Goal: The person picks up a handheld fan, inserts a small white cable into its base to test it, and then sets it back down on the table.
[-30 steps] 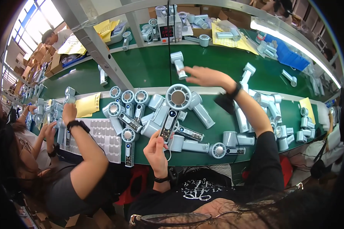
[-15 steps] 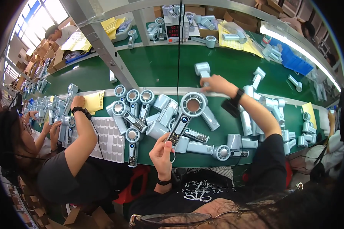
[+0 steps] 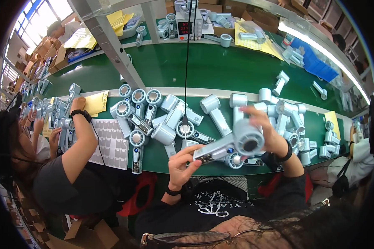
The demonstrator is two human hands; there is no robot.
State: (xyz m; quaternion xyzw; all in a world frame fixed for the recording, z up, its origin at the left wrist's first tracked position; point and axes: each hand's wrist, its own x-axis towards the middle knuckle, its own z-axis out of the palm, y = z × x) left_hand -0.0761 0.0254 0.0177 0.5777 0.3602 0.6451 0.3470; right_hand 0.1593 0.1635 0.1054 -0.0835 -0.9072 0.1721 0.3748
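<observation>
My left hand [image 3: 182, 167] is closed around the handle end of a light blue handheld fan [image 3: 214, 150], whose side shows bare circuit parts. The fan lies tilted, its round head toward the right and blurred. My right hand [image 3: 271, 132] is at that head, its fingers smeared by motion and partly behind it, so I cannot tell whether they grip. A black cable [image 3: 185, 83] hangs down with its plug [image 3: 185, 121] in front of another fan's head. Just beyond my right hand stands a fan [image 3: 238, 101] with a cylindrical head, and another fan [image 3: 215, 111] lies left of it.
Several more fans [image 3: 139, 96] crowd the green table, left and right. A white sheet with grey pieces [image 3: 112, 143] lies at left, beside a co-worker's arm [image 3: 85, 133]. A metal post [image 3: 120, 62], a power supply with red digits [image 3: 187, 28] and a blue bin [image 3: 318, 64] stand farther back.
My left hand's fan has swung from upright to tilted rightward. My right hand has come back from the far side toward its head, leaving the other fan on the table. The camera view has shifted slightly.
</observation>
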